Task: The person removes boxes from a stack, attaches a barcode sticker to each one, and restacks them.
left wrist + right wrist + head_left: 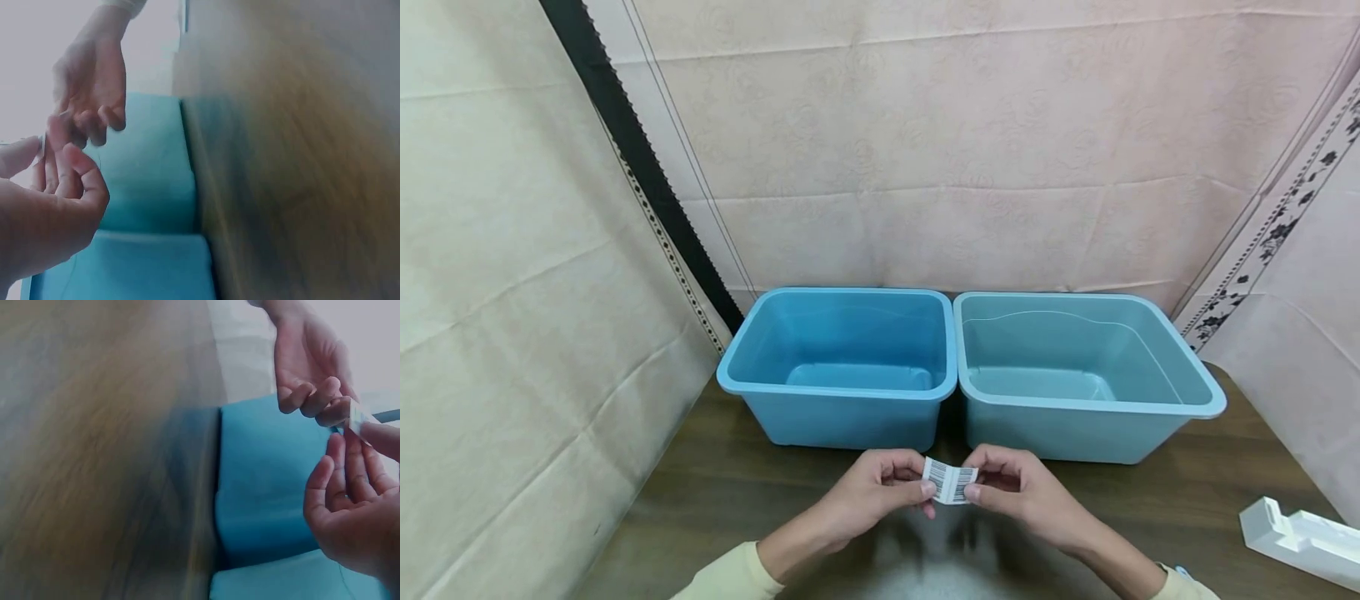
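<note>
A small white label with printed black barcodes (950, 481) is stretched between both hands, in front of the two tubs. My left hand (880, 490) pinches its left edge between thumb and fingers. On the opposite edge, my right hand (1026, 492) pinches it the same way. The left wrist view shows the left hand (53, 212) close up, with the label seen nearly edge-on. From the right wrist, the label (355, 417) appears by the right hand (356, 512), its print too blurred to read.
Behind the hands stand a blue plastic tub (850, 390) on the left and a paler teal tub (1090, 407) on the right, side by side. A white moulded piece (1300, 537) lies at the right on the dark wooden table (700, 508). Pale cloth (962, 150) hangs around.
</note>
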Demonstrator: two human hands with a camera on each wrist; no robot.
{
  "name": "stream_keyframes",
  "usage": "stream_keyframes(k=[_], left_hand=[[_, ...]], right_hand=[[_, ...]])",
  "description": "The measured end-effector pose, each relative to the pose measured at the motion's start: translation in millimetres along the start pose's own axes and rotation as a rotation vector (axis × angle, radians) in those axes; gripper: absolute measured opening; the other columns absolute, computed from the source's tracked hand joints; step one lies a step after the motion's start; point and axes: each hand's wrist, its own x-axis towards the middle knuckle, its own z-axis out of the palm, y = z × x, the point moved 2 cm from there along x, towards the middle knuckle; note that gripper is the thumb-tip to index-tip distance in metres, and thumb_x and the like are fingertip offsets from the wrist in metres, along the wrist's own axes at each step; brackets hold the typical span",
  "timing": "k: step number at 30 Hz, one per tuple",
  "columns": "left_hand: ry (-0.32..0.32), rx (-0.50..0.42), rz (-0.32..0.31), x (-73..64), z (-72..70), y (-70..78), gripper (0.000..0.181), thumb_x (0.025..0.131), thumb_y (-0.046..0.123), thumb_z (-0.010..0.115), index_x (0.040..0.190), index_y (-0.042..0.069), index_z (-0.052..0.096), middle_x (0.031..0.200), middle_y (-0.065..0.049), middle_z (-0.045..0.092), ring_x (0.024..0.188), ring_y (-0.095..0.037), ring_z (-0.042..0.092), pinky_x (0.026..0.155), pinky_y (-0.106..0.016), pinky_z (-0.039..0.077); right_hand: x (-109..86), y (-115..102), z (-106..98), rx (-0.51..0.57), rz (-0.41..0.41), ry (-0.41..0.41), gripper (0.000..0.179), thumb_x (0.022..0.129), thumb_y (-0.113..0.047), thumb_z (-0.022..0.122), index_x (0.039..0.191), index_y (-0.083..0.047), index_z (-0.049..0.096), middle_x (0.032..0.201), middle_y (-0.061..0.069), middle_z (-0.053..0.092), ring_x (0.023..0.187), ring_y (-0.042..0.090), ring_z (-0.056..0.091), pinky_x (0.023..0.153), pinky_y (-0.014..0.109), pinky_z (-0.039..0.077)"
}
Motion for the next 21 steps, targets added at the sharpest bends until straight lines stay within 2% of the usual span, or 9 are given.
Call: stream_keyframes(k=[3, 8, 11, 15, 16, 18, 21], left_hand=[[0.029, -0.054, -0.010, -2.8, 3.2, 2.5, 0.025, 0.101, 0.020, 0.073, 0.118, 0.001, 0.072, 0.107, -0.005, 0.078, 0.082, -0.011, 0.074, 0.087, -0.030, 0.059], [0.081, -0.065, -0.008, -6.4, 5.6, 1.9, 0.026, 0.101, 0.019, 0.073, 0.119, 0.001, 0.072, 0.108, -0.007, 0.078, 0.081, -0.012, 0.074, 0.088, -0.033, 0.061], [0.184, 0.033, 0.042, -6.6, 5.6, 0.9, 0.024, 0.098, 0.020, 0.076, 0.117, 0.005, 0.072, 0.110, -0.007, 0.077, 0.088, -0.012, 0.074, 0.086, -0.029, 0.061], [0.371, 0.238, 0.133, -5.4, 4.4, 2.2, 0.019, 0.093, 0.025, 0.083, 0.108, 0.017, 0.072, 0.106, 0.000, 0.076, 0.092, -0.012, 0.072, 0.082, -0.025, 0.060], [0.400, 0.274, 0.147, -5.2, 4.3, 2.8, 0.017, 0.093, 0.026, 0.083, 0.105, 0.020, 0.073, 0.104, 0.001, 0.076, 0.090, -0.012, 0.072, 0.081, -0.026, 0.060], [0.421, 0.322, 0.160, -5.0, 4.9, 3.6, 0.014, 0.092, 0.027, 0.084, 0.101, 0.024, 0.073, 0.100, 0.004, 0.076, 0.088, -0.013, 0.071, 0.081, -0.027, 0.060], [0.410, 0.360, 0.145, -5.6, 7.1, 3.9, 0.008, 0.094, 0.028, 0.082, 0.099, 0.029, 0.076, 0.098, 0.009, 0.077, 0.085, -0.011, 0.071, 0.079, -0.027, 0.060]], right_hand=[[-2.0, -3.7, 2.9, 0.076, -0.018, 0.020, 0.009, 0.103, -0.004, 0.063, 0.110, 0.001, 0.065, 0.103, 0.000, 0.073, 0.091, 0.010, 0.068, 0.082, 0.032, 0.062], [-3.1, -2.2, 10.1, 0.169, 0.031, 0.034, 0.012, 0.104, -0.006, 0.062, 0.112, 0.003, 0.062, 0.102, -0.003, 0.072, 0.089, 0.013, 0.068, 0.083, 0.033, 0.063], [-2.4, 0.2, 12.4, 0.181, 0.058, 0.057, 0.013, 0.104, -0.007, 0.063, 0.113, 0.003, 0.062, 0.103, -0.004, 0.072, 0.087, 0.009, 0.068, 0.082, 0.033, 0.063], [-1.3, 2.4, 14.1, 0.177, 0.077, 0.084, 0.017, 0.104, -0.009, 0.064, 0.114, 0.004, 0.062, 0.103, -0.003, 0.073, 0.086, 0.009, 0.068, 0.081, 0.032, 0.062], [-1.0, 2.6, 14.4, 0.176, 0.079, 0.087, 0.018, 0.104, -0.010, 0.065, 0.114, 0.005, 0.062, 0.103, -0.003, 0.073, 0.087, 0.009, 0.068, 0.081, 0.032, 0.063], [-0.4, 3.0, 15.0, 0.172, 0.082, 0.089, 0.020, 0.104, -0.011, 0.065, 0.116, 0.005, 0.062, 0.104, -0.003, 0.073, 0.087, 0.010, 0.068, 0.082, 0.033, 0.063], [0.5, 4.0, 15.2, 0.160, 0.090, 0.088, 0.022, 0.104, -0.012, 0.066, 0.118, 0.005, 0.064, 0.105, -0.003, 0.074, 0.088, 0.011, 0.068, 0.082, 0.035, 0.063]])
